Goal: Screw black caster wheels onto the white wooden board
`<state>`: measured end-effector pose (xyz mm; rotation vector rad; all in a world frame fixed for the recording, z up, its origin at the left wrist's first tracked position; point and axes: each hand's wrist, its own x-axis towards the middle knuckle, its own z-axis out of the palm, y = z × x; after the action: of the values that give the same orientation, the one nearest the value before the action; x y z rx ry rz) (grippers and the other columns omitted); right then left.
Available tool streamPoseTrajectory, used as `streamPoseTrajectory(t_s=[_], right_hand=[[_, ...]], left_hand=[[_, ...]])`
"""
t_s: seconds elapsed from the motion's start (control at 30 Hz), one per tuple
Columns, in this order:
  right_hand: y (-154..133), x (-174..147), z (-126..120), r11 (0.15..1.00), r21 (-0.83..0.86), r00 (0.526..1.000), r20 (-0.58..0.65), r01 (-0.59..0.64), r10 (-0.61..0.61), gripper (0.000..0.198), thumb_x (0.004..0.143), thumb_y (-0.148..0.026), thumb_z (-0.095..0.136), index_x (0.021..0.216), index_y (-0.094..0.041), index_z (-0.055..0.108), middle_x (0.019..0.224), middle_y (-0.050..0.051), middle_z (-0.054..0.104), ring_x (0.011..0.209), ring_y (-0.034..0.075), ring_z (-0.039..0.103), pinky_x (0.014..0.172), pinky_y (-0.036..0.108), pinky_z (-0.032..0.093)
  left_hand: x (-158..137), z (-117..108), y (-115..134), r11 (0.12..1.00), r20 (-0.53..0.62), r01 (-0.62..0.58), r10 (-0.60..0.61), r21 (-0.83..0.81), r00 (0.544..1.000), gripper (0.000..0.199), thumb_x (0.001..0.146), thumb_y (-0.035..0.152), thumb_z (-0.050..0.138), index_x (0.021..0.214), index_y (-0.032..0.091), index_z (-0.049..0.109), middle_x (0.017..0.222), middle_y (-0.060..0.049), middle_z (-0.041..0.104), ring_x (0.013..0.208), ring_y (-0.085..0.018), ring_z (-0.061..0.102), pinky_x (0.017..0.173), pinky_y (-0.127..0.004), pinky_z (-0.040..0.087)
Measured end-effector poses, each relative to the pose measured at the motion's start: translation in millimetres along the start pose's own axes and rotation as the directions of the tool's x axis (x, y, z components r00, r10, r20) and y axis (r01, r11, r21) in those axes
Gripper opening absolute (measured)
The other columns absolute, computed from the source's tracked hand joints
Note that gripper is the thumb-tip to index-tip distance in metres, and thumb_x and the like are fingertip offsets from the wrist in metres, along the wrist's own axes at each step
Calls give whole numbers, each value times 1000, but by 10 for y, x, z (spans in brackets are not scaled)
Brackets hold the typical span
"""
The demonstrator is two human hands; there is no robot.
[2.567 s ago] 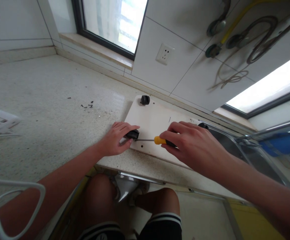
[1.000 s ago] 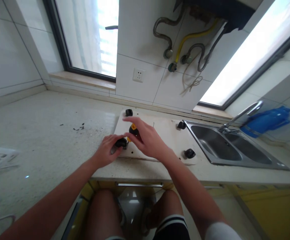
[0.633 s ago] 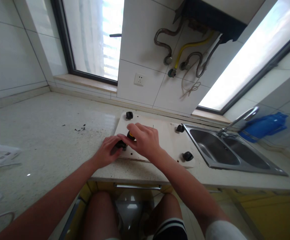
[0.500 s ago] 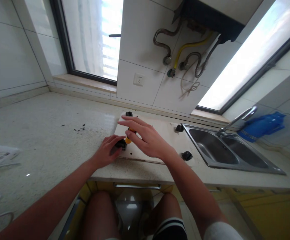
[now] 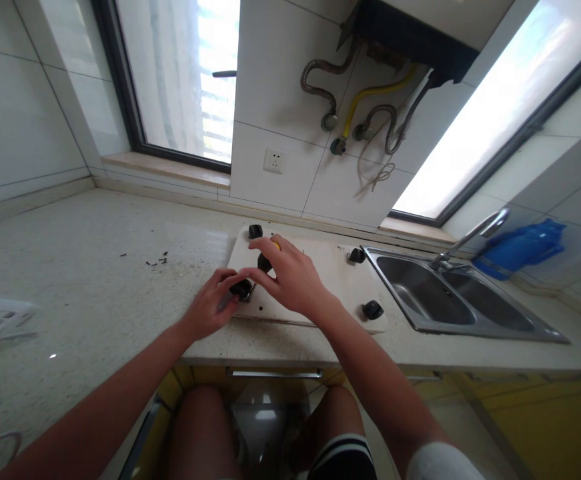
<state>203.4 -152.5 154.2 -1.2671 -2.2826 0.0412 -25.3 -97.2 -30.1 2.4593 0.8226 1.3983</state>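
Observation:
A white board point(image 5: 315, 293) lies flat on the counter with black casters at its corners. My left hand point(image 5: 213, 303) is closed around the near-left caster point(image 5: 241, 289), thumb and fingers on either side of it. In my right hand point(image 5: 290, 270), just above and right of that caster, is a short screwdriver point(image 5: 265, 263) with a black and yellow handle. My fingers and palm hide much of the tool, and I cannot see its tip. The far-left caster point(image 5: 255, 231), far-right caster point(image 5: 357, 255) and near-right caster point(image 5: 372, 309) stand untouched.
A steel double sink point(image 5: 423, 293) with a tap point(image 5: 475, 237) adjoins the board on the right, and a blue jug-like item point(image 5: 520, 250) is behind it. Small dark scraps point(image 5: 163, 259) lie left. A white plastic item point(image 5: 0, 320) sits at the far left.
My right hand has shifted slightly right, and the screwdriver has tilted away from the near-left caster, so more of the caster shows. My left hand stays on the caster. The view has moved slightly.

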Motion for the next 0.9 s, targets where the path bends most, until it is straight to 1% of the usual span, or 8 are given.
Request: streamPoseTrajectory(t_s=[0.1,0.23,0.37,0.5,0.63,0.77,0.83,0.9], right_hand=[[20,-22,-8,963,233,985,76,136,-157,37,116,-36,54,152,-29,58,156,8,66,134,19,69,109,33,53],[-35,-41,30,995,-79,998,-24,-63,61,41,110,-58,61,121,-21,72,112,10,79,105,26,74,90,37,53],[-113,-47,28,989,92,990,65,117,-124,38,118,-42,47,150,-28,61,140,7,74,124,20,70,99,32,52],[-63,-26,34,998,-10,997,-42,-64,63,46,114,-58,53,136,-23,74,115,8,78,105,23,73,92,35,52],[61,-5,24,935,325,983,59,146,-174,58,118,-43,50,173,-28,43,155,9,68,135,19,67,111,32,51],[73,-9,41,990,142,998,-68,19,-9,43,113,-55,59,131,-20,77,117,9,79,107,22,71,101,36,53],[42,-26,37,997,64,996,-88,35,-29,46,113,-56,58,135,-19,75,128,12,76,119,25,68,107,38,51],[16,-41,28,972,163,984,19,171,-177,46,118,-44,50,158,-23,60,150,11,69,135,22,63,115,36,48]], left_hand=[[5,0,-4,1000,6,-10,10,2,1000,52,106,14,57,155,31,58,140,-11,59,130,-27,65,111,-45,61],[-3,5,-34,1000,3,-27,27,-13,1000,51,106,15,59,154,31,58,140,-10,60,130,-27,65,110,-44,61],[-7,3,-47,999,3,-31,31,-8,1000,50,105,16,60,154,31,58,142,-11,59,130,-28,64,109,-44,61],[5,-8,-21,1000,16,-24,24,-16,1000,51,105,15,59,153,31,58,140,-10,60,131,-28,65,111,-45,60],[18,-14,9,1000,9,1,-1,0,1000,50,105,14,58,152,31,60,140,-11,60,128,-27,67,110,-46,62],[23,-14,12,1000,16,-14,14,5,1000,51,106,14,56,153,32,59,141,-11,60,131,-27,66,111,-46,61],[22,-14,4,1000,15,-20,20,0,1000,51,106,14,57,154,32,58,143,-11,59,132,-27,65,111,-46,61],[20,-13,-4,1000,14,-17,17,0,1000,52,106,14,58,154,32,58,142,-11,59,130,-27,65,110,-45,61]])
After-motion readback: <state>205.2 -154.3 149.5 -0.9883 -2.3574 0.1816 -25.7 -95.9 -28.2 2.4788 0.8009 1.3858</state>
